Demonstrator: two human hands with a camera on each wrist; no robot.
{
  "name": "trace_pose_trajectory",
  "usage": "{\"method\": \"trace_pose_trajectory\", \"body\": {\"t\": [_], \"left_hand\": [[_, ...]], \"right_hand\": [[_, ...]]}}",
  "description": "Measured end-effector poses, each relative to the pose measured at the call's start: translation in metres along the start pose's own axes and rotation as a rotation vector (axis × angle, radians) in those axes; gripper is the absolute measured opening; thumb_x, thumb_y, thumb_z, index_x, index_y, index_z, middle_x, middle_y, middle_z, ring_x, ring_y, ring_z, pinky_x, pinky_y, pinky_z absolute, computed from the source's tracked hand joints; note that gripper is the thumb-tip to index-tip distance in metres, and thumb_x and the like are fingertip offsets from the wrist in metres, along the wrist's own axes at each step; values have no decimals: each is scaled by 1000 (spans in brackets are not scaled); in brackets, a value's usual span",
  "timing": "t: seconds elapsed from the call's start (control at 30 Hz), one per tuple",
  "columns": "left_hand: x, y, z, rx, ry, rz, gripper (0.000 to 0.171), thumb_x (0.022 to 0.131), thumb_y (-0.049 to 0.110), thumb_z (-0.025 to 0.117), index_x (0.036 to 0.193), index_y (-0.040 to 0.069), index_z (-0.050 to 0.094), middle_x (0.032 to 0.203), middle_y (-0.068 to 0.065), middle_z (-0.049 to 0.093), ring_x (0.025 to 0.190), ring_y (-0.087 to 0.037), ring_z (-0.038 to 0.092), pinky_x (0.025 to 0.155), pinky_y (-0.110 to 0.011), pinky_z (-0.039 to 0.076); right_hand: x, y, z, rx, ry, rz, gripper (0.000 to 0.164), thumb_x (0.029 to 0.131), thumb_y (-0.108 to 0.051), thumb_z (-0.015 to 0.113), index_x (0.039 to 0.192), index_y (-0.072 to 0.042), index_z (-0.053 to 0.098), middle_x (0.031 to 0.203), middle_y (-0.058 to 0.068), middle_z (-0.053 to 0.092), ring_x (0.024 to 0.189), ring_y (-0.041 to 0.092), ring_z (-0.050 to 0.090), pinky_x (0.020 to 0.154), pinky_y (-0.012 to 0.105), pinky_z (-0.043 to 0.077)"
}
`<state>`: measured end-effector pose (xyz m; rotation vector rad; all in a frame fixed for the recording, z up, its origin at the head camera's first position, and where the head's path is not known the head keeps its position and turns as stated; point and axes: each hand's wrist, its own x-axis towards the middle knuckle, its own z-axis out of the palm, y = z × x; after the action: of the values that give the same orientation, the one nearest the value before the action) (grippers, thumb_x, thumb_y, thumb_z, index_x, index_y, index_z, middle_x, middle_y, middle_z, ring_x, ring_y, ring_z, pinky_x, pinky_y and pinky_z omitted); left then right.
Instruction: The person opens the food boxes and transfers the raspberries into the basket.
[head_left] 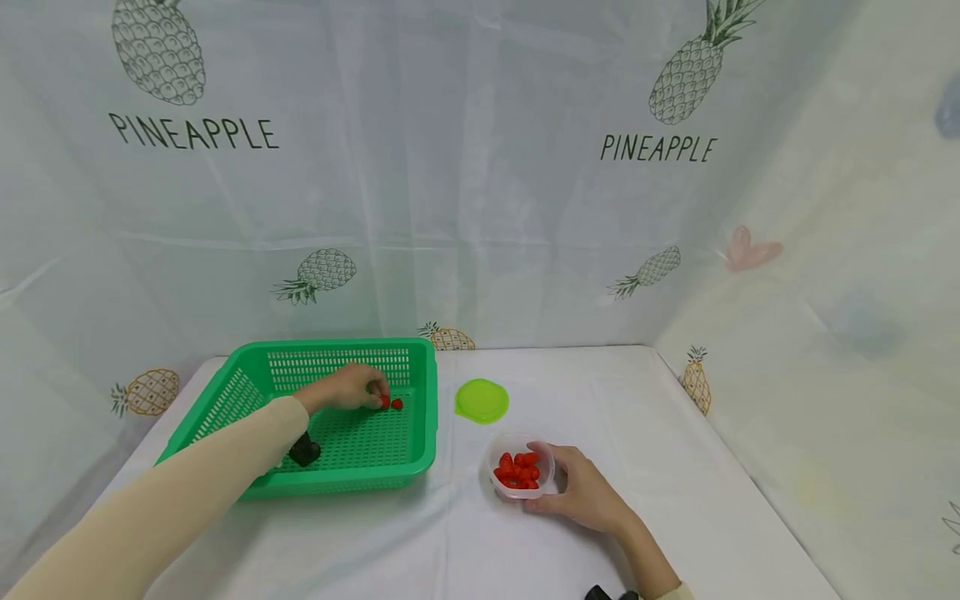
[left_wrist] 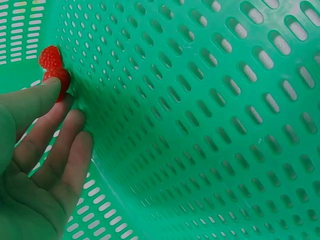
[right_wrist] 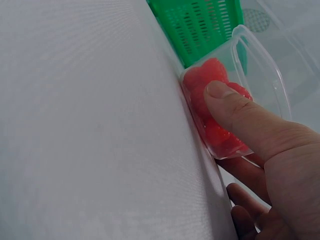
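Note:
Inside the green basket (head_left: pixel 367 479), my left hand (head_left: pixel 347 387) pinches a red raspberry (left_wrist: pixel 61 80) between thumb and forefinger. A second raspberry (head_left: pixel 397 404) lies right beside it on the basket floor. In the left wrist view the other fingers of that hand (left_wrist: pixel 47 160) are loosely bent near the basket's wall. My right hand (head_left: pixel 581 493) grips the side of a small clear plastic container (right_wrist: pixel 267 70) that stands on the table. Several red raspberries (head_left: pixel 516 471) lie in the container, and they show through its wall in the right wrist view.
A lime-green round lid (head_left: pixel 482 401) lies on the white tablecloth between the basket and the container, a little farther back. Behind the table hangs a white curtain (head_left: pixel 480 167) with pineapple prints. The basket's raised walls surround the left hand.

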<state>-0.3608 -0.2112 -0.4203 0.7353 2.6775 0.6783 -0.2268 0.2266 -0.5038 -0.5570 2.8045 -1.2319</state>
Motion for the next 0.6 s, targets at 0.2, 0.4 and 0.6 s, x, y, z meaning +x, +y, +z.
{"method": "trace_pose_trajectory", "body": {"t": [0.2,0.4,0.6], "left_hand": [[-1,2,-1,27,11,5,16,98,4,74,114,4,74,105,-6,71,98,-22,66,83,-43,58],[-4,2,-4,67,19,-15,17,96,0,75,112,5,73,104,-8,70,97,-24,66,83,-44,58],[-3,1,-3,64,30,-5,15,97,0,74,111,4,73,102,-6,71,96,-24,66,82,-43,58]], "right_hand": [[0,0,-1,-3,-6,-19,83,76,-50,95,146,-22,63,140,-6,63,134,24,53,112,56,47],[1,0,-2,1,0,-42,83,76,-49,96,145,-18,64,139,-7,64,133,23,54,112,54,47],[0,0,-2,-2,0,-37,83,76,-49,96,146,-19,64,139,-6,64,133,23,54,112,54,48]]}}
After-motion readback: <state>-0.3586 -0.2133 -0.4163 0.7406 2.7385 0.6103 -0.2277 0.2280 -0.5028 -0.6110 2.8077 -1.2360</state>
